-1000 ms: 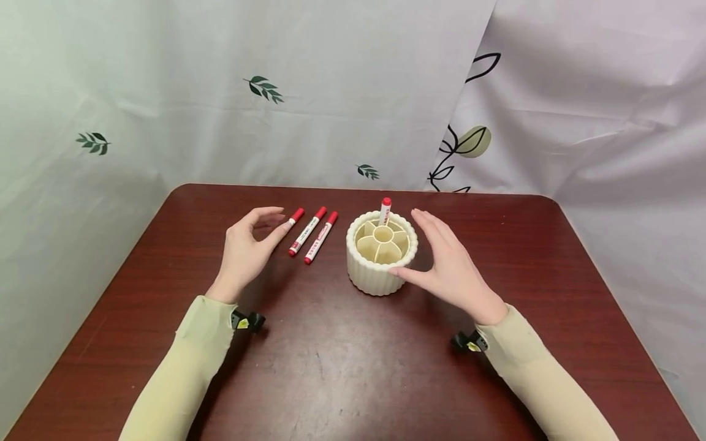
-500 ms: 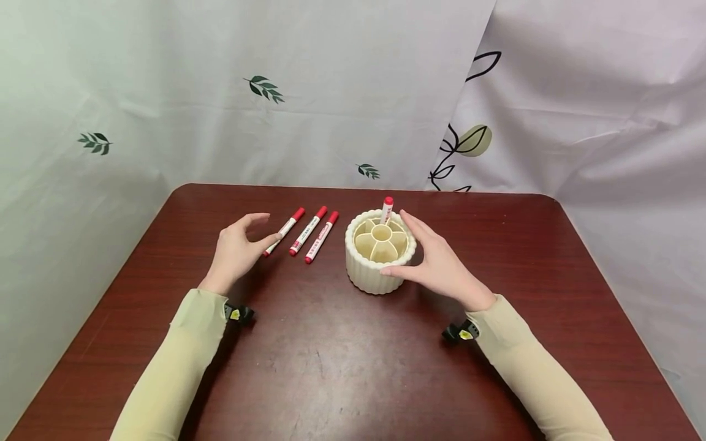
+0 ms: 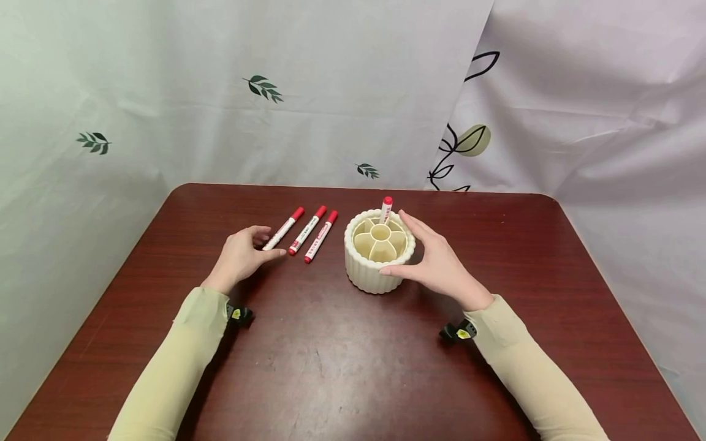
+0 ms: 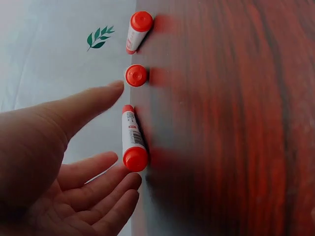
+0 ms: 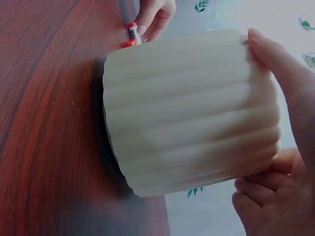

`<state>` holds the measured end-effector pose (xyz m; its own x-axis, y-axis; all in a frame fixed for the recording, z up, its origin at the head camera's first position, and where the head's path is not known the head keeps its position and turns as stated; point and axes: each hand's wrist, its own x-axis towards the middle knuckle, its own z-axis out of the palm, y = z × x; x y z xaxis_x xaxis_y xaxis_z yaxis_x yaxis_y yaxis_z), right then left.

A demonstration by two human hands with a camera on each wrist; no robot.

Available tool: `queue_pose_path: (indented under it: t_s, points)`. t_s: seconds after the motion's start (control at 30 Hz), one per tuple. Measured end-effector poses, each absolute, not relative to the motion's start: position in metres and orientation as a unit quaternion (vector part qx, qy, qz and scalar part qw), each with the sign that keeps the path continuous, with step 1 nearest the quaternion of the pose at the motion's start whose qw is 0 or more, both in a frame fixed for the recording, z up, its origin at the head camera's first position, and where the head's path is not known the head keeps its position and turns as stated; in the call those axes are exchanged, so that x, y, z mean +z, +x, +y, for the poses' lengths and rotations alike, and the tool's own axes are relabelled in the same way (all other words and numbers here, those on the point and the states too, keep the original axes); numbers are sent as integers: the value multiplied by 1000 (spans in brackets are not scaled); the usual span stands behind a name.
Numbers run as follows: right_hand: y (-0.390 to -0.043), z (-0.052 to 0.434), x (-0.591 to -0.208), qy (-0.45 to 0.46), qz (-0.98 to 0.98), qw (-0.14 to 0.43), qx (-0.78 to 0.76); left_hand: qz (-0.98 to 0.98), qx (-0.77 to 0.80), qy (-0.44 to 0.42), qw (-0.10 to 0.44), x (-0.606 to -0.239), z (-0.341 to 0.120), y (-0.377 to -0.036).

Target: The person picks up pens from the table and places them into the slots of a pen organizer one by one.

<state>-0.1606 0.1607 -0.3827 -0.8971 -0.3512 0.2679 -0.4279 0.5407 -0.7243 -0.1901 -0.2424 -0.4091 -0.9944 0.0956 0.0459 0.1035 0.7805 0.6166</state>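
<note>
In the head view, three red-capped white markers lie side by side: the left marker [image 3: 284, 229], the middle marker [image 3: 307, 231] and the right marker [image 3: 321, 237]. My left hand [image 3: 238, 256] is at the near end of the left one. In the left wrist view that marker [image 4: 132, 135] sits between my spread thumb and fingers, not pinched. A cream ribbed pen holder [image 3: 372, 277] with divided compartments stands upright. My right hand [image 3: 445, 269] holds it by the rim, thumb in front and fingers behind. Another red-capped marker [image 3: 385, 211] stands in a back compartment.
Everything rests on a dark reddish-brown table [image 3: 331, 367] with rounded far corners. A pale leaf-printed curtain [image 3: 320, 141] hangs behind it. Each wrist carries a small black camera, such as the left camera [image 3: 241, 315].
My right hand has come in from the right onto the pen holder's rim, which shifted slightly left. My left hand has drawn back to the left marker's near end, its thumb lowered.
</note>
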Motion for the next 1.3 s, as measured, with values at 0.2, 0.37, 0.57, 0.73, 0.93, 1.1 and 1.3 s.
queue_pose_path:
  t_s: [0.2,0.37,0.57,0.73,0.93,1.1,1.3]
  points:
    - [-161,161,-382,221,-877,46,425,-946,-318,-59,7,-411,-242,-191]
    - [-161,161,-382,221,-876,46,426,-949,-309,-68,10,-412,-240,-194]
    - [-161,160,-382,221,-877,46,425,-952,-299,-63,1,-412,-238,-195]
    - [-162,161,-384,223,-878,47,421,-954,-295,-47,-1,-411,-236,-194]
    - [-162,161,-386,223,-880,48,417,-960,-278,-39,13,-412,-235,-192]
    - [-163,161,-385,224,-880,48,416,-960,-273,-41,54,-406,-238,-194]
    - [-162,161,-384,224,-880,49,417,-952,-296,-15,75,-397,-237,-193]
